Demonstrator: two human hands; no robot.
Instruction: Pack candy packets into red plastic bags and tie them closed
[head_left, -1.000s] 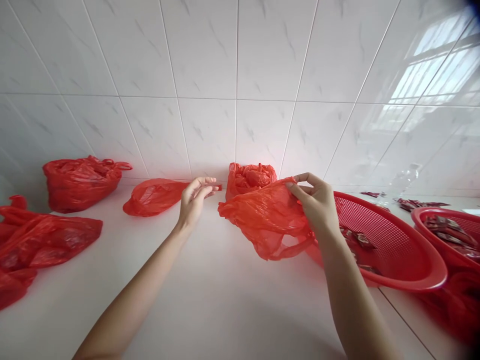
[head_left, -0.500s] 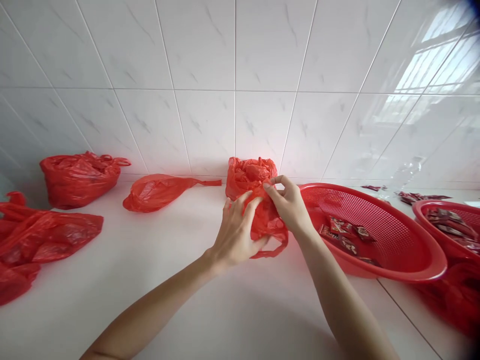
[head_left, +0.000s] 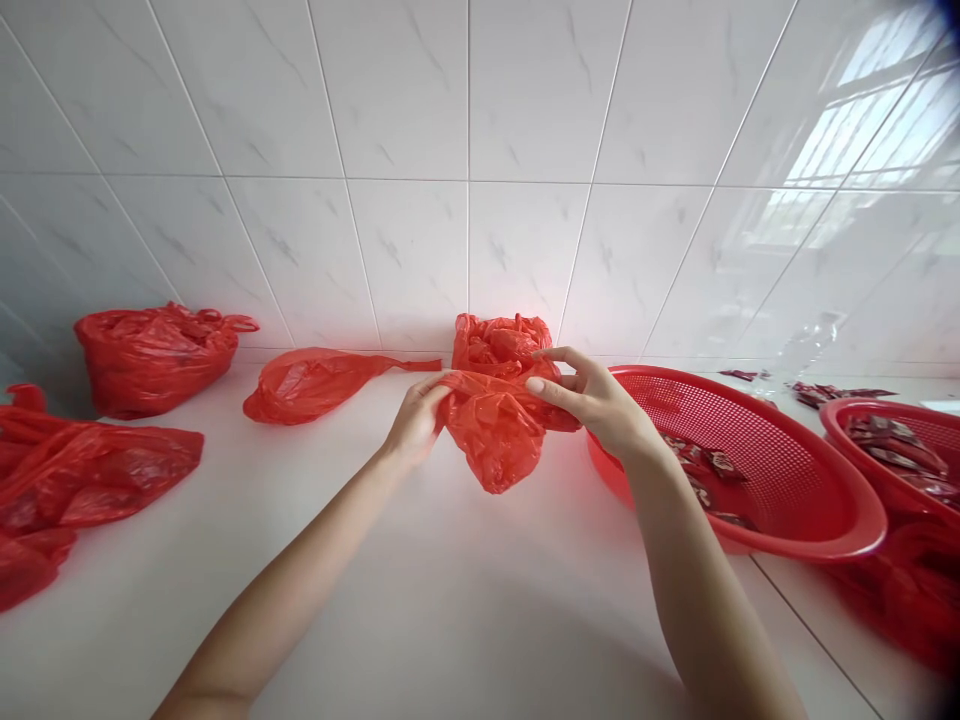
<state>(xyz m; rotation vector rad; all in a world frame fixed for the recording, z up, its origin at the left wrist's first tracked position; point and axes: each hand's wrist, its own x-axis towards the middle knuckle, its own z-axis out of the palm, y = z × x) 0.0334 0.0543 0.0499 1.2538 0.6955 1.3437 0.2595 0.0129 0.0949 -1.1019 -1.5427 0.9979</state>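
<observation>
A thin red plastic bag (head_left: 499, 435) is stretched between my two hands above the white counter, its lower part hanging down in a crumpled pouch. My left hand (head_left: 416, 420) pinches the bag's left edge. On the other side, my right hand (head_left: 596, 395) grips the bag between thumb and fingers. Whether anything lies inside the bag I cannot tell. Just behind it, against the tiled wall, stands a red container (head_left: 502, 335) filled with crumpled red plastic bags, its lower part hidden by the held bag.
A red perforated basket (head_left: 810, 480) with several small wrapped packets stands right; a second red basket (head_left: 832, 425) with packets is beyond. A clear plastic bottle (head_left: 810, 345) is near the wall. Left lie a flat red bag (head_left: 307, 385), a full one (head_left: 157, 355) and more bags (head_left: 112, 470).
My left hand has moved left and my right hand slightly right, drawing the bag out sideways between them. The bag's handle loop no longer shows below my hands.
</observation>
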